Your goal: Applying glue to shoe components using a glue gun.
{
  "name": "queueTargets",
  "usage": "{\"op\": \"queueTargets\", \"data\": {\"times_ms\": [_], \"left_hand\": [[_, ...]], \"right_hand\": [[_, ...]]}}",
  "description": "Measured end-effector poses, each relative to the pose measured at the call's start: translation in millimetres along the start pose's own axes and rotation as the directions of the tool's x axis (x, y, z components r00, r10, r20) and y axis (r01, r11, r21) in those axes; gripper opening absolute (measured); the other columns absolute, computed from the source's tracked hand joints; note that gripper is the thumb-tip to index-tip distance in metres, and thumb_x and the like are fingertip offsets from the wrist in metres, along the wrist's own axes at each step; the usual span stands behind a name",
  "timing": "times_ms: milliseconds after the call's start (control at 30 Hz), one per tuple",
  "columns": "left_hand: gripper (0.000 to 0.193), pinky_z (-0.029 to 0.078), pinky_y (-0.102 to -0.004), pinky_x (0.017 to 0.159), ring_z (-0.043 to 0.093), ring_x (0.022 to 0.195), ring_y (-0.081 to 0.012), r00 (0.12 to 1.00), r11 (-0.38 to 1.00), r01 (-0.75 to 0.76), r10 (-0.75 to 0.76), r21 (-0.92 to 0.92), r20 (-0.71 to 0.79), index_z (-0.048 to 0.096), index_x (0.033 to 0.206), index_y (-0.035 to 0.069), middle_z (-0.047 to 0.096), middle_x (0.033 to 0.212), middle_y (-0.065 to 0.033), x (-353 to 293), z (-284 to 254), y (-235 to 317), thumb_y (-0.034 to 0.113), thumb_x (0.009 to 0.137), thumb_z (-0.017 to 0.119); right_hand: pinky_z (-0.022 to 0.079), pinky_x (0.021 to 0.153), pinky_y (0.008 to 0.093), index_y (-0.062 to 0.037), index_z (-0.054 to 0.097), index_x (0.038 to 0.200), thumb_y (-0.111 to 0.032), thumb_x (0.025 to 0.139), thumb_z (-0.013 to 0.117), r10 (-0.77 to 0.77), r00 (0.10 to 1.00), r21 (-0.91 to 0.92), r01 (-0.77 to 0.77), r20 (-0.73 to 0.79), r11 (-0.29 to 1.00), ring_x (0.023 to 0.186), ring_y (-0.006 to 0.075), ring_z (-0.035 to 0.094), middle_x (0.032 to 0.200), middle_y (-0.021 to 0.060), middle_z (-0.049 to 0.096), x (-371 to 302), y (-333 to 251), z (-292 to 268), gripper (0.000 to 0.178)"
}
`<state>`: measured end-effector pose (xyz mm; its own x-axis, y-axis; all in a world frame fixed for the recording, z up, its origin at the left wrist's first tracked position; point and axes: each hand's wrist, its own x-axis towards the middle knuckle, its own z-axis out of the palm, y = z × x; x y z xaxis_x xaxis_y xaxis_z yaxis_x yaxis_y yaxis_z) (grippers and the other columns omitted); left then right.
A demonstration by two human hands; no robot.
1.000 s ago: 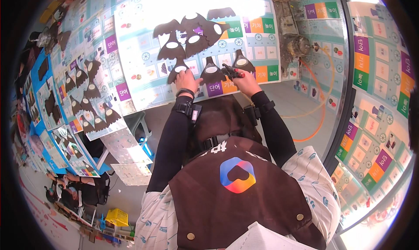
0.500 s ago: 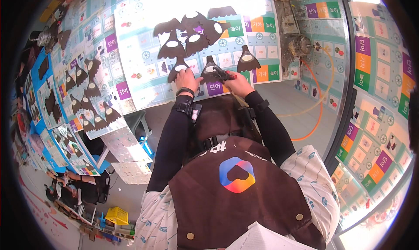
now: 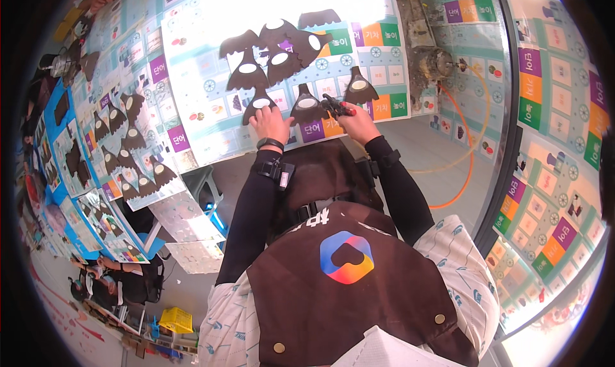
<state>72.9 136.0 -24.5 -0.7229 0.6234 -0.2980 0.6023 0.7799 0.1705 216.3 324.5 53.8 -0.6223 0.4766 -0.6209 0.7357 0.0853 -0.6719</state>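
My left hand (image 3: 269, 125) rests on the table with its fingers spread, fingertips at the lower edge of a dark brown scalloped piece (image 3: 258, 114) with a white oval. My right hand (image 3: 360, 123) is closed around a small black-and-red hand tool (image 3: 339, 107); its exact kind is unclear. The tool's dark front end lies beside the right edge of a second brown piece (image 3: 307, 113), between my hands. Farther right lies a third such piece (image 3: 360, 93). Beyond my left hand, several brown pieces (image 3: 278, 50) overlap in a cluster.
A patterned sheet covers the white table (image 3: 211, 136). Similar brown pieces (image 3: 131, 136) lie on a surface to the left. At right stand a worn machine (image 3: 435, 65) and an orange hose (image 3: 466, 143). A yellow basket (image 3: 175, 320) sits at lower left, near other people.
My right hand has drawn the tool slightly right, off the middle piece to beside its edge. My left hand has flattened a little and stays at the same piece.
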Motion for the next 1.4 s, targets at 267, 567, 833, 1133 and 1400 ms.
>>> {"op": "queueTargets", "data": {"times_ms": [267,567,833,1133,1400], "left_hand": [[0.054,0.043,-0.0462,0.085,0.053,0.101,-0.0325,0.933,0.935,0.316,-0.337,-0.160,-0.130,0.054,0.106,0.008,0.055,0.101,-0.0114,0,-11,-63,0.032,0.067,0.083],[0.048,0.046,-0.0431,0.081,0.052,0.098,-0.0352,0.960,0.931,0.238,-0.269,-0.276,-0.081,0.055,0.099,0.006,0.052,0.102,-0.0158,-8,-9,-75,0.019,0.064,0.086],[0.028,0.043,-0.0461,0.080,0.054,0.097,-0.0345,0.975,0.862,0.217,-0.168,-0.459,0.147,0.059,0.085,0.006,0.058,0.087,-0.0117,-19,14,-101,0.026,0.076,0.077],[0.036,0.036,-0.0499,0.085,0.054,0.096,-0.0296,0.996,0.965,0.092,-0.084,-0.247,0.043,0.066,0.070,0.014,0.059,0.087,-0.0069,-17,9,-117,0.048,0.073,0.075],[0.036,0.037,-0.0489,0.082,0.055,0.096,-0.0287,0.994,0.958,0.104,-0.105,-0.269,0.011,0.065,0.064,0.014,0.059,0.084,-0.0057,-15,10,-116,0.047,0.068,0.078]], "right_hand": [[0.046,0.050,0.0288,-0.0005,0.063,0.097,-0.010,0.072,0.059,0.158,0.980,0.267,-0.186,0.121,0.946,0.060,0.0147,0.058,0.077,0.0068,0.064,-11,-22,-7,0.027],[0.047,0.067,0.0360,-0.0032,0.064,0.101,-0.014,0.073,0.065,0.046,0.979,0.129,-0.072,0.196,0.989,0.072,0.0250,0.060,0.080,0.0126,0.064,-4,-55,38,0.030],[0.047,0.067,0.0366,-0.0006,0.063,0.094,-0.013,0.075,0.063,-0.153,0.970,-0.021,0.160,0.186,0.987,0.071,0.0284,0.059,0.076,0.0147,0.063,15,-74,88,0.023],[0.047,0.067,0.0444,-0.0001,0.058,0.090,-0.016,0.081,0.056,-0.233,0.951,-0.028,0.244,0.205,0.969,0.075,0.0402,0.060,0.075,0.0216,0.062,31,-84,113,0.018],[0.046,0.072,0.0477,0.0006,0.058,0.090,-0.017,0.079,0.055,-0.174,0.980,-0.090,0.183,0.094,0.979,0.082,0.0442,0.059,0.080,0.0244,0.062,36,-86,119,0.021]]}}
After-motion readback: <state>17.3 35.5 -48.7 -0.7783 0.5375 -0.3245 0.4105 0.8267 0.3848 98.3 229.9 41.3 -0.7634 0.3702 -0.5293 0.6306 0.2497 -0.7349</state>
